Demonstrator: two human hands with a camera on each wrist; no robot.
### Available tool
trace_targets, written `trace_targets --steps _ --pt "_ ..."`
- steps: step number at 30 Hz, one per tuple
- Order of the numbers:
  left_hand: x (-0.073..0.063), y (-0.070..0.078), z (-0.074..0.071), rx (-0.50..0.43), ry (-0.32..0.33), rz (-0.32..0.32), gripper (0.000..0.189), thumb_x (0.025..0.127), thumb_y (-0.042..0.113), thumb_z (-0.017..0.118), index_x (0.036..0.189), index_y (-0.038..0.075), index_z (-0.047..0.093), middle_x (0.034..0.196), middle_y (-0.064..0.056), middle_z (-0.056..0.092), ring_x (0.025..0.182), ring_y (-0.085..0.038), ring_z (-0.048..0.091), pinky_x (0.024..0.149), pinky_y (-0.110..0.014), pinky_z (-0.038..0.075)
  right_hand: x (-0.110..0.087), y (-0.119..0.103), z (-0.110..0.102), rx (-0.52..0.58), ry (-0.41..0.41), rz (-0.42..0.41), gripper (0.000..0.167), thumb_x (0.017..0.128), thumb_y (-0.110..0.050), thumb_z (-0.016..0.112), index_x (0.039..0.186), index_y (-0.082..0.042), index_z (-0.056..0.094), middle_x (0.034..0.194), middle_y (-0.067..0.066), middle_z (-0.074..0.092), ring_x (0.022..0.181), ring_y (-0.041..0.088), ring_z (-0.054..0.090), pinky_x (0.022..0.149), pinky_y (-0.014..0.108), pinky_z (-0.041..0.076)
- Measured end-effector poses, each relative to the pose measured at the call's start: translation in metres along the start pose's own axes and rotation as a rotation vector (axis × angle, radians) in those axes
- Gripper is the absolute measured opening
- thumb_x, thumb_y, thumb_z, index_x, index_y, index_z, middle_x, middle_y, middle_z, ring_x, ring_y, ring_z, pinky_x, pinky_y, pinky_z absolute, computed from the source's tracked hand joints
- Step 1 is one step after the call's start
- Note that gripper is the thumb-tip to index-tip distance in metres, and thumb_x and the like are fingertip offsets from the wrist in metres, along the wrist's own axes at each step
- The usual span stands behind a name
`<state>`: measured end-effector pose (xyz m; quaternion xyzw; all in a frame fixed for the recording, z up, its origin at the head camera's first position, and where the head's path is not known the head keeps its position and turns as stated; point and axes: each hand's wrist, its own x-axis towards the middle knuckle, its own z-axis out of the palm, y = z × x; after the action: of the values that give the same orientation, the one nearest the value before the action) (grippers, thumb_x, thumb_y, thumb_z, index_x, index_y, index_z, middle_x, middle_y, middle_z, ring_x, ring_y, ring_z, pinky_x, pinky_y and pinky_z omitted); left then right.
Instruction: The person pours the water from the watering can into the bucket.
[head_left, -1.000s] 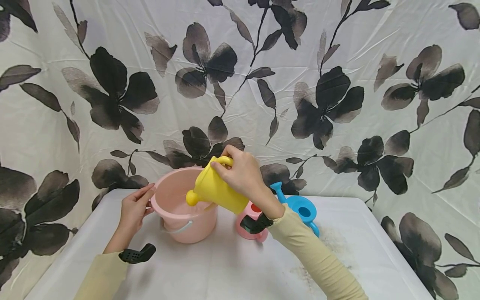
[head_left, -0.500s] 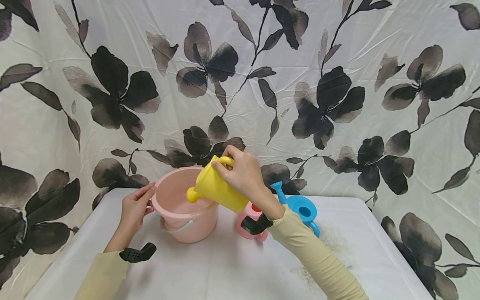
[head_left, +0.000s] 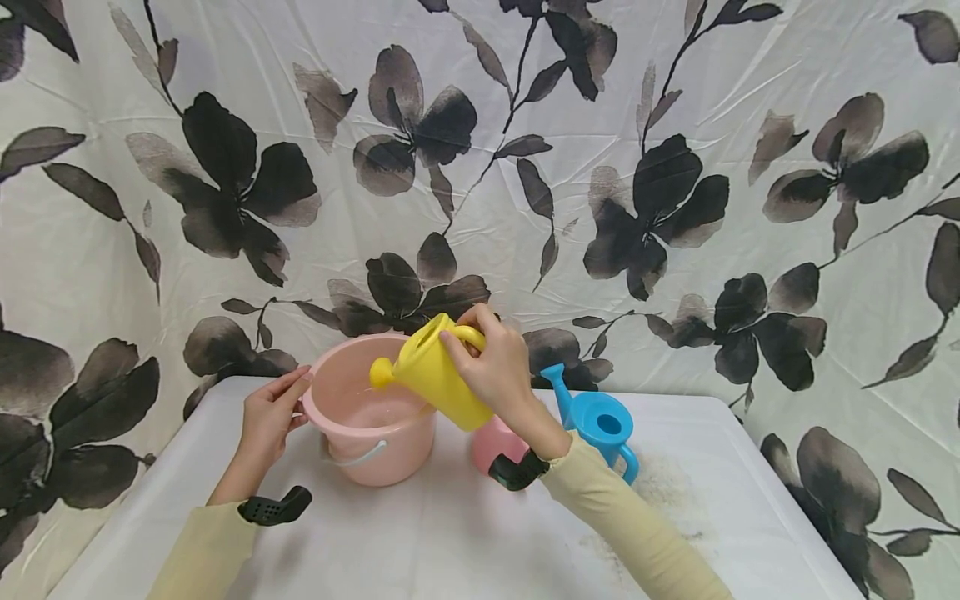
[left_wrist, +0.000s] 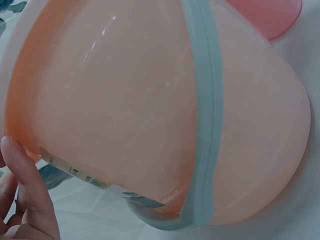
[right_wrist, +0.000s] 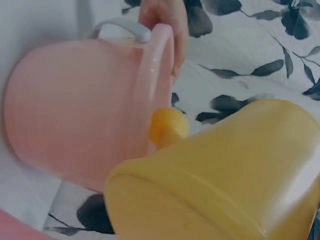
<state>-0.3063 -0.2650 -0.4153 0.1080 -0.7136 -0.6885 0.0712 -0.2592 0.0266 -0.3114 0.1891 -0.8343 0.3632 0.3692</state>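
In the head view, my right hand [head_left: 491, 367] grips the yellow watering can [head_left: 442, 375] by its handle. The can leans left, its round spout head [head_left: 382, 372] over the opening of the pink bucket [head_left: 382, 454]. My left hand [head_left: 270, 417] holds the bucket at the left of its rim, with the thumb [left_wrist: 27, 175] right at the rim in the left wrist view. A little water shows at the bottom of the bucket, and its pale handle [head_left: 360, 455] hangs down in front. My right hand is out of sight in the right wrist view, behind the can's body [right_wrist: 225, 175].
A pink watering can [head_left: 495, 442] stands right of the bucket, partly hidden by my right wrist. Beyond it is a blue watering can [head_left: 600, 417]. Brownish specks mark the white tabletop [head_left: 420, 542] at the right. A floral cloth [head_left: 525, 208] hangs behind.
My right hand has shifted slightly right and down, and the yellow watering can's spout head has risen a little. The pink watering can is more covered now. My left hand and the bucket stay put.
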Motion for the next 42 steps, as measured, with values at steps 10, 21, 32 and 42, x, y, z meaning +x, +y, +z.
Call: trace_targets --steps 10,21,32,42 --pt "-0.002 0.002 0.001 0.011 0.001 0.006 0.058 0.093 0.039 0.060 0.141 0.009 0.048 0.081 0.018 0.056 0.064 0.000 0.051 0.054 -0.013 0.052 -0.012 0.010 -0.003 0.107 0.031 0.065 0.022 0.087 -0.024 0.069 0.089 -0.006 0.057 0.070 0.007 0.060 0.058 0.014 0.053 0.051 0.018 0.045" --pt "-0.002 0.002 0.001 0.013 0.008 0.008 0.059 0.093 0.039 0.060 0.141 0.008 0.048 0.078 0.019 0.056 0.062 0.001 0.051 0.053 -0.013 0.052 -0.020 0.017 -0.008 0.080 -0.021 0.127 0.028 0.092 -0.026 0.062 0.076 -0.005 0.055 0.059 0.005 0.047 0.052 0.012 0.045 0.045 0.018 0.037" --pt "-0.003 0.002 0.000 -0.017 0.001 0.007 0.059 0.093 0.038 0.060 0.142 0.006 0.047 0.079 0.019 0.057 0.062 0.001 0.051 0.053 -0.012 0.052 -0.026 0.018 -0.019 -0.006 -0.075 0.255 0.029 0.096 -0.033 0.051 0.084 -0.008 0.060 0.061 0.003 0.048 0.055 0.013 0.047 0.048 0.023 0.038" --pt "0.016 -0.019 -0.001 -0.044 0.010 0.051 0.055 0.090 0.044 0.063 0.136 0.015 0.056 0.089 0.016 0.061 0.066 -0.003 0.055 0.055 -0.016 0.055 -0.042 0.033 -0.022 0.075 0.061 0.257 0.028 0.097 -0.029 0.050 0.080 -0.008 0.057 0.059 0.002 0.045 0.052 0.013 0.043 0.045 0.021 0.036"
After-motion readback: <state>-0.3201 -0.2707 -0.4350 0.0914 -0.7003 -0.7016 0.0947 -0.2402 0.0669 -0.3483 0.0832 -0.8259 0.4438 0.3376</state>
